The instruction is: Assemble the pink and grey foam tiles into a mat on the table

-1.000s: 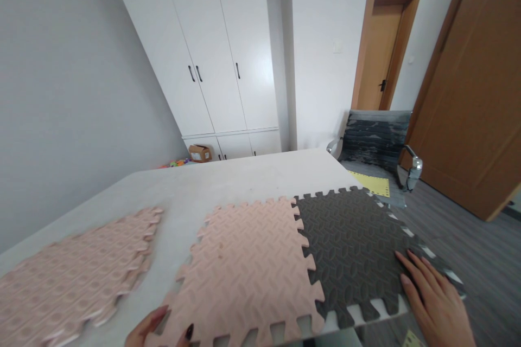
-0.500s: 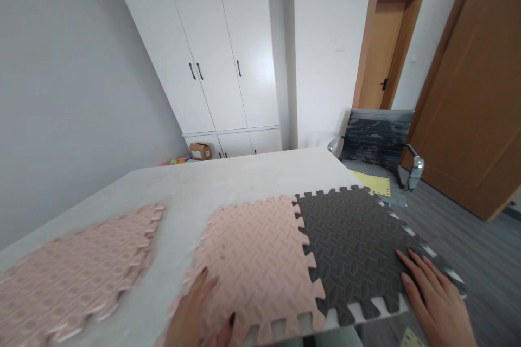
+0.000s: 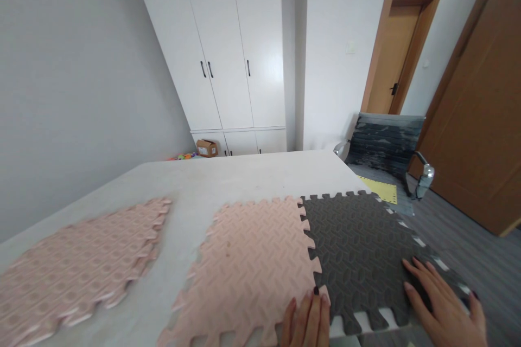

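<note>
A pink foam mat tile (image 3: 252,260) lies on the white table, joined along its right side to a dark grey foam mat tile (image 3: 358,249) by interlocking teeth. My left hand (image 3: 306,320) rests with straight fingers on the pink tile's near right corner, its fingertips by the seam. On the dark tile's near right part lies my right hand (image 3: 445,303), palm down with fingers spread. Neither hand grasps anything. Farther left, more pink foam tiles (image 3: 89,260), seemingly stacked, lie apart from the joined pair.
The white table (image 3: 244,173) stretches back toward a white cabinet (image 3: 240,54). A chair (image 3: 386,143) with a yellow sheet (image 3: 380,190) on its seat stands beyond the right edge. Behind the table's far edge sit a cardboard box (image 3: 207,148) and colourful items (image 3: 183,156).
My left hand has moved right, from the pink tile's left side to its near right corner at the seam. My right hand stays on the dark tile. The view has shifted slightly.
</note>
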{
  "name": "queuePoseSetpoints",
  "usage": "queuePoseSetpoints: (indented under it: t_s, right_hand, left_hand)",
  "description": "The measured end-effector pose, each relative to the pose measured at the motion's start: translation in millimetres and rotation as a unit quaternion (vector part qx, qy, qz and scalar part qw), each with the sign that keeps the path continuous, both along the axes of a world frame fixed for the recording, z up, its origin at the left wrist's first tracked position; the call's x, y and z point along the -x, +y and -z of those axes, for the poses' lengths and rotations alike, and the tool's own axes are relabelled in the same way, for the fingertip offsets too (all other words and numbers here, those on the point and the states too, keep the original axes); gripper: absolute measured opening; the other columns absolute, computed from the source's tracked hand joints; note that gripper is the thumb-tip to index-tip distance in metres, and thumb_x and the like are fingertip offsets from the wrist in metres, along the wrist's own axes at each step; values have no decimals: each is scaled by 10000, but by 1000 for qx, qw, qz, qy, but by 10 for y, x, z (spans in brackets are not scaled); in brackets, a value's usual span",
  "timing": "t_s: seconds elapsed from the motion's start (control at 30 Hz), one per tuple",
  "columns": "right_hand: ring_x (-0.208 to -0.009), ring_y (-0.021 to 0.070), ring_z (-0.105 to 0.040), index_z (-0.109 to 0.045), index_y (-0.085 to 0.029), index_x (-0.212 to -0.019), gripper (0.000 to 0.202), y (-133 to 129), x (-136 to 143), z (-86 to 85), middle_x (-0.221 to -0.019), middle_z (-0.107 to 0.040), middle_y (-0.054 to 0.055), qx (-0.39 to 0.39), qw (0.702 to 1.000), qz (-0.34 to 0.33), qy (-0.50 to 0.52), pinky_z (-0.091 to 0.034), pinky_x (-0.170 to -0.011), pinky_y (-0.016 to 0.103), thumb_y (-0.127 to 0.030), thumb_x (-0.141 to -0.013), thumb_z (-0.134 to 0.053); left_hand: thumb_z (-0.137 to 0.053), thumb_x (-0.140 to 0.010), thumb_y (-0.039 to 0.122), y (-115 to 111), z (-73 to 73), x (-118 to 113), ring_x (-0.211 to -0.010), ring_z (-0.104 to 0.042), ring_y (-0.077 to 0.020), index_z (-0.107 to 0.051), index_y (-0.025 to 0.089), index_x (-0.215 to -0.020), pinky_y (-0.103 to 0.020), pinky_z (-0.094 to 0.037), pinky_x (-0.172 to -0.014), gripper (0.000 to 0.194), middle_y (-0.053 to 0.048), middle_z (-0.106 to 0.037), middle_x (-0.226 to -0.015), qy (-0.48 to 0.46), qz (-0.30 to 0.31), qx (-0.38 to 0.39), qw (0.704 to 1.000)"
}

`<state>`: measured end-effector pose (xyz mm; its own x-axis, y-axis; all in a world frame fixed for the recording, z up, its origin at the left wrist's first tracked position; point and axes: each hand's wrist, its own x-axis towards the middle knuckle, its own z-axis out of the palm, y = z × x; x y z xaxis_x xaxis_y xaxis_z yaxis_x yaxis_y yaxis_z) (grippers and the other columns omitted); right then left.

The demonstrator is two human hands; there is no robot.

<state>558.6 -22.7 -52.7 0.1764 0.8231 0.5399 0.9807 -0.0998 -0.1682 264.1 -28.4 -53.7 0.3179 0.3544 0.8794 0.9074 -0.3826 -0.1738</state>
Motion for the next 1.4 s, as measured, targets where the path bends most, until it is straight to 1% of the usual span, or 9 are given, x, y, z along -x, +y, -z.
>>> queuePoseSetpoints:
  t_s: [0.13, 0.23, 0.33, 0.5, 0.67, 0.93, 1.17, 1.3, 1.4]
  right_hand:
    - [-1277, 281, -441, -546, -263, -1267, 442, 175, 429, -402, -1350, -522, 74, 66, 989, -131, 24, -335, -1016, 618, -425, -907, -347]
    - [-1329, 202, -372, -451, -299, -1360, 438, 246, 906, -730, -1431, -426, 34, 147, 935, -320, 32, -336, -1086, 475, -328, -936, -343]
    - [-1330, 170, -367, -389, -299, -1400, 459, 274, 1226, -868, -1441, -405, 21, 224, 882, -412, 43, -311, -1113, 423, -278, -947, -315]
    - [-1302, 169, -412, -414, -296, -1384, 456, 342, 1313, -907, -1397, -467, 13, 274, 871, -405, 46, -265, -1128, 480, -256, -943, -306]
    - [-1295, 190, -423, -449, -292, -1362, 436, 448, 1384, -1073, -1387, -485, 41, 250, 875, -414, 14, -286, -1114, 487, -277, -937, -350]
    - [-1300, 212, -415, -436, -168, -1376, 472, 566, 1530, -867, -1414, -442, 100, 211, 890, -403, -27, -374, -1070, 422, -254, -923, -338]
    - [-1285, 213, -429, -445, -171, -1370, 494, 741, 1526, -1219, -1412, -454, 98, 261, 880, -397, 5, -337, -1087, 413, -321, -904, -380]
    - [-1345, 226, -342, -378, -140, -1408, 535, 842, 1564, -1211, -1452, -392, 108, 275, 890, -363, -8, -275, -1109, 466, -341, -914, -333]
    - [-1320, 235, -381, -430, -161, -1374, 508, 897, 1587, -1204, -1406, -458, 113, 280, 887, -366, -7, -279, -1098, 480, -353, -912, -346]
  left_hand:
    - [-490, -849, 88, 98, -7, -192, -801, -682, -118, -660, 198, -1043, -315, -409, -1021, 281, 16, -734, -807, -84, -25, -54, 995]
    - [-427, -869, 78, 161, 12, -295, -732, -670, -111, -660, 199, -1031, -327, -397, -1013, 309, 17, -712, -714, -168, -20, -98, 981]
    - [-446, -867, 96, 200, 32, -288, -727, -662, -113, -656, 208, -1023, -321, -403, -985, 285, 20, -698, -699, -160, -18, -109, 981]
    - [-508, -847, 115, 230, 26, -269, -656, -627, -106, -664, 208, -875, -331, -408, -945, 184, 27, -679, -667, -159, -27, -117, 980]
    - [-514, -841, 118, 189, 19, -314, -683, -631, -117, -668, 195, -827, -334, -398, -925, 172, 10, -684, -687, -176, -32, -101, 979]
    - [-553, -822, 141, 140, 29, -284, -697, -625, -136, -648, 201, -799, -342, -403, -883, 115, 6, -679, -685, -145, -51, -71, 986]
    - [-539, -842, 240, 174, 4, -314, -727, -628, -144, -650, 213, -978, -339, -404, -880, 177, 5, -671, -696, -193, -31, -92, 976]
    - [-556, -825, 169, 230, 58, -321, -682, -616, -121, -663, 211, -894, -330, -386, -883, 135, 15, -662, -673, -178, -30, -102, 978]
    - [-564, -822, 169, 272, 61, -345, -680, -619, -124, -657, 221, -943, -336, -398, -894, 161, 27, -650, -636, -214, -22, -132, 968]
